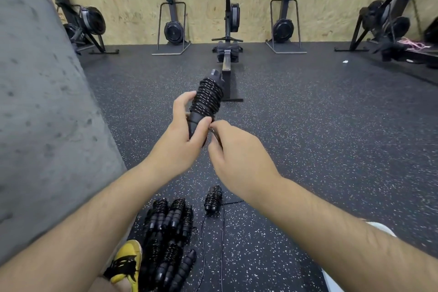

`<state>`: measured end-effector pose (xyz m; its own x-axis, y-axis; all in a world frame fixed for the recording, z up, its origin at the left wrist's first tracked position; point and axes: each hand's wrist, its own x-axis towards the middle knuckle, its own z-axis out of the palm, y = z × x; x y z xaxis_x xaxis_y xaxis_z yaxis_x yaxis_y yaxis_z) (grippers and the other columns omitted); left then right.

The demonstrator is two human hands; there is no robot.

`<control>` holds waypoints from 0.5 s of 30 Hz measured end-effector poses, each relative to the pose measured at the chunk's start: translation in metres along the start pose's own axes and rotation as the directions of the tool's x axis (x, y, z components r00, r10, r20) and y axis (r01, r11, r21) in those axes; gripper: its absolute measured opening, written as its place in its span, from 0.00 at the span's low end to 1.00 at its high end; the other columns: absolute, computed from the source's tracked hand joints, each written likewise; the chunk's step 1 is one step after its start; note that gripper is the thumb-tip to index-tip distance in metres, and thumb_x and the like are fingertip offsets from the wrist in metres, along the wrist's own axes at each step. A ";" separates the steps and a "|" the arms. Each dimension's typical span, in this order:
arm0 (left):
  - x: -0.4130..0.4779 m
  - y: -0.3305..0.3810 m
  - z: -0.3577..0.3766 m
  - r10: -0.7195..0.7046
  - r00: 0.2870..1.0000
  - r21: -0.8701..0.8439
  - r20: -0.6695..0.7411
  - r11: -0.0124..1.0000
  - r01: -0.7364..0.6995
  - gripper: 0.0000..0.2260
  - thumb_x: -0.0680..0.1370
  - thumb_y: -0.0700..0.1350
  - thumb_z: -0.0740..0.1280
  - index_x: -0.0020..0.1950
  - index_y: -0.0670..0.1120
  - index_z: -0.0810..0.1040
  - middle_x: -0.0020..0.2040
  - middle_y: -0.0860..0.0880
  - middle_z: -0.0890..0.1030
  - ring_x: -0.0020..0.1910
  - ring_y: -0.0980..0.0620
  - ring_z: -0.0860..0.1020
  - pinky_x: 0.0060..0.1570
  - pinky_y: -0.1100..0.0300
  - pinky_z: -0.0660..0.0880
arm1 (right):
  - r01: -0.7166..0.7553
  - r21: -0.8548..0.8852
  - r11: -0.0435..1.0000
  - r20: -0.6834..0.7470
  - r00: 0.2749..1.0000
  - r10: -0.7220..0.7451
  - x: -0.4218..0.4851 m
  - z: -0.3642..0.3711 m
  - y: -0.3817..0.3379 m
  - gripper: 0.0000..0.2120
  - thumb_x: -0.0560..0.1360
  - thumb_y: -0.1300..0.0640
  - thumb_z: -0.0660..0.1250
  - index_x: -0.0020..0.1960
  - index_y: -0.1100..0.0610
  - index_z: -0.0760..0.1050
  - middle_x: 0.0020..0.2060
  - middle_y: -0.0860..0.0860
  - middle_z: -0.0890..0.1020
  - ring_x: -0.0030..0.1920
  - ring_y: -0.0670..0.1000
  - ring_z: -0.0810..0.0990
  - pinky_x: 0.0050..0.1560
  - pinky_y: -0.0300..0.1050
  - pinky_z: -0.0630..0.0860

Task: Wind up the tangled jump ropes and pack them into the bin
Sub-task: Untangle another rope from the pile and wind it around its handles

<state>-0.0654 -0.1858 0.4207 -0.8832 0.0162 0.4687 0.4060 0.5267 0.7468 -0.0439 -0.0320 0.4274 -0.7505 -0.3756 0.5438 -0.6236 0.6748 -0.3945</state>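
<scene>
My left hand [182,135] grips the black handles of a jump rope [207,97] held up at chest height, its cord wound in tight coils around them. My right hand [233,147] sits right beside it and pinches the loose end of the cord near the handle base. On the floor below lies a pile of wound black jump ropes [168,239]. Another wound rope [213,199] lies apart to its right, with loose cord [203,244] trailing toward me. No bin is in view.
A grey concrete pillar [42,114] fills the left side. A rowing machine [228,38] stands straight ahead, with ski machines [173,28] along the plywood wall. My yellow shoe [126,261] is next to the pile. The speckled rubber floor [320,125] stretches to the right.
</scene>
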 end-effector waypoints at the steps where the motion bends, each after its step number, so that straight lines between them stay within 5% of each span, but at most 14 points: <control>1: 0.000 0.002 -0.001 0.011 1.000 -0.024 0.002 1.000 -0.011 0.22 0.84 0.48 0.62 0.74 0.62 0.57 0.52 0.53 0.79 0.37 0.55 0.78 0.42 0.57 0.76 | 0.009 0.035 0.999 -0.004 1.000 -0.009 0.000 -0.001 0.000 0.08 0.83 0.53 0.57 0.58 0.55 0.71 0.41 0.51 0.80 0.41 0.56 0.76 0.43 0.53 0.71; 4: 0.000 0.008 -0.003 0.009 1.000 -0.141 0.020 0.990 -0.006 0.22 0.85 0.44 0.60 0.74 0.65 0.62 0.58 0.51 0.78 0.37 0.60 0.75 0.39 0.68 0.74 | 0.025 0.166 0.986 0.020 0.999 -0.029 0.001 -0.002 0.005 0.11 0.81 0.53 0.62 0.62 0.53 0.70 0.36 0.44 0.74 0.36 0.49 0.72 0.39 0.47 0.68; 8: 0.001 0.007 -0.004 0.006 0.995 -0.293 0.096 0.956 0.023 0.20 0.87 0.43 0.58 0.69 0.68 0.72 0.57 0.40 0.79 0.41 0.51 0.76 0.39 0.58 0.77 | 0.093 0.198 0.976 0.027 0.995 -0.100 0.005 -0.009 0.016 0.13 0.79 0.56 0.66 0.63 0.52 0.73 0.38 0.45 0.79 0.36 0.44 0.72 0.42 0.46 0.73; 11: -0.001 0.011 -0.003 -0.005 0.987 -0.399 0.161 0.914 0.070 0.18 0.87 0.42 0.57 0.68 0.64 0.75 0.54 0.32 0.77 0.36 0.46 0.75 0.34 0.55 0.78 | 0.210 0.176 0.962 -0.066 0.977 -0.201 0.011 -0.020 0.021 0.14 0.75 0.54 0.73 0.60 0.52 0.79 0.40 0.46 0.77 0.37 0.40 0.70 0.42 0.35 0.68; 15: -0.002 0.013 0.000 -0.014 0.971 -0.579 0.239 0.800 0.154 0.14 0.84 0.48 0.61 0.66 0.62 0.77 0.55 0.38 0.80 0.37 0.45 0.76 0.33 0.53 0.77 | 0.212 0.399 0.892 -0.112 0.977 -0.182 0.015 -0.034 0.024 0.16 0.70 0.59 0.78 0.56 0.54 0.81 0.48 0.50 0.79 0.39 0.49 0.76 0.42 0.36 0.71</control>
<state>-0.0581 -0.1790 0.4299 -0.9193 0.2118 0.3319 0.3248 -0.0682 0.9433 -0.0626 0.0007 0.4509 -0.5950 -0.4187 0.6860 -0.8028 0.2691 -0.5321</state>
